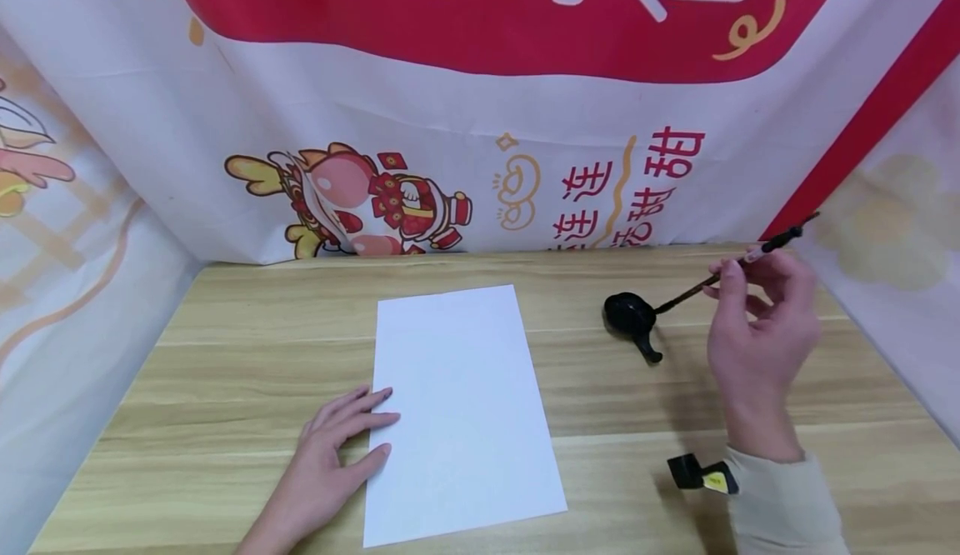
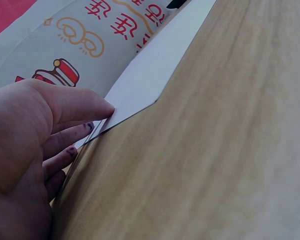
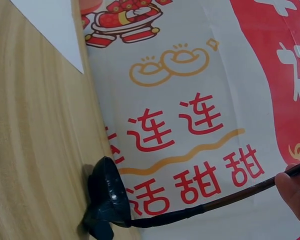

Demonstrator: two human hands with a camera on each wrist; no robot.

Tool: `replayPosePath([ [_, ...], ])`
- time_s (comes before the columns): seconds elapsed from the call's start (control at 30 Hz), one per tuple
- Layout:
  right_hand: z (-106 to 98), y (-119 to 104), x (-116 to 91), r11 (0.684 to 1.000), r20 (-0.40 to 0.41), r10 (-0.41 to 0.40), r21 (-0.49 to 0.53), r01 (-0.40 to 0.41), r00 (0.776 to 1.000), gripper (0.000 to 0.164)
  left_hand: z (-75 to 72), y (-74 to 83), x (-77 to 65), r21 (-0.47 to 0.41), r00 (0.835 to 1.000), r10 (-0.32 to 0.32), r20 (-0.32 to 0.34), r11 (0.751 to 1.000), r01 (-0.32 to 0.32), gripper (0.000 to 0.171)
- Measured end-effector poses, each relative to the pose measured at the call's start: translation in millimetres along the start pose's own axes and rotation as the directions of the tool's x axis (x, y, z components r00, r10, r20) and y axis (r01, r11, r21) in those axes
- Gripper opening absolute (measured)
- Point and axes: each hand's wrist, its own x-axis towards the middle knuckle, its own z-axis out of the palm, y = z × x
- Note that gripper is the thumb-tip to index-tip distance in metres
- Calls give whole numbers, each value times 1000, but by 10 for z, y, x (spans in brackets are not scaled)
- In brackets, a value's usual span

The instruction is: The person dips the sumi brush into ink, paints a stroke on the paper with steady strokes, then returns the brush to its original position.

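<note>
A blank white sheet of paper (image 1: 459, 413) lies on the wooden table. My left hand (image 1: 330, 459) rests at its left edge, fingers spread, thumb and fingertips on the paper. Dark stains mark some of its fingers (image 2: 70, 152) in the left wrist view. Farther right sits a small black ink dish (image 1: 628, 315) with a curved, handle-like stem. My right hand (image 1: 765, 338) pinches a slender dark writing brush (image 1: 693, 290), held slanted above the table. The brush's lower end meets the dish's rim; the right wrist view shows black wet-looking bristles (image 3: 165, 220) there.
Wood-grain tabletop (image 1: 225, 388) surrounds the paper and dish. A printed red and white cloth (image 1: 450, 105) hangs along the back, with more cloth at both sides. A small black device with a yellow label (image 1: 701, 473) sits at the right sleeve (image 1: 783, 501).
</note>
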Motion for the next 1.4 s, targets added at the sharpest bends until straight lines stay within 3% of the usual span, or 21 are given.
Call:
replayPosePath([
  [0.57,28,-30,-13,999,8,-33,25,33,999,31,2,0,3,-2,1000,-2,-4,1000,2,38],
  [1.17,2,2,-9,997,19,-38,-69,39,999,33,7,-6,5,-8,1000,-12,-2,1000,12,38],
  [1.4,-25,-69,1,999,17,-38,-19,38,999,28,11,-17,6,-12,1000,-9,-12,1000,9,38],
])
